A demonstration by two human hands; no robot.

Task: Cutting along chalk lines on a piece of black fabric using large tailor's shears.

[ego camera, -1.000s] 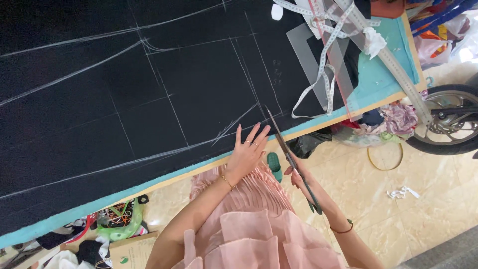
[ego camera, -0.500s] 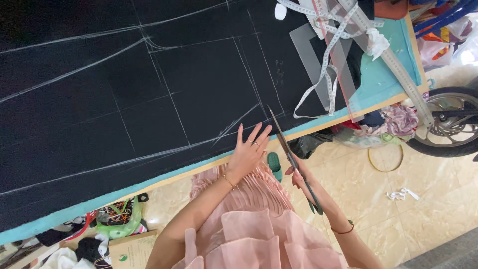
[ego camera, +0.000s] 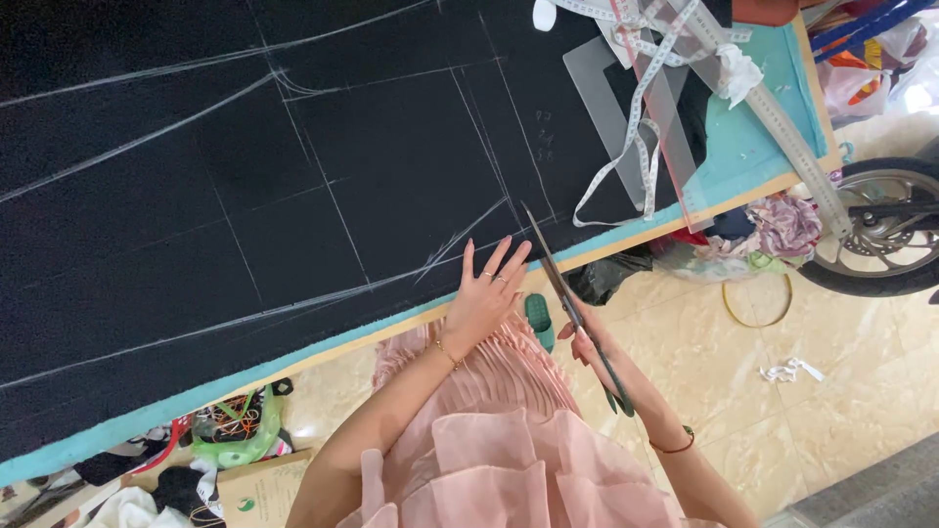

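Note:
A large sheet of black fabric marked with white chalk lines covers the teal-edged table. My left hand lies flat on the fabric's near edge, fingers spread, rings on two fingers. My right hand grips long dark scissors by their handles. The blades point up and away, with the tips at the fabric edge just right of my left fingertips, near a chalk line.
A white measuring tape, clear plastic rulers and a long metal ruler lie at the table's right end. A wheel stands beyond the corner. Fabric scraps and a green slipper lie on the tiled floor.
The view shifted slightly. Both hands and the scissors hold almost the same place at the fabric edge.

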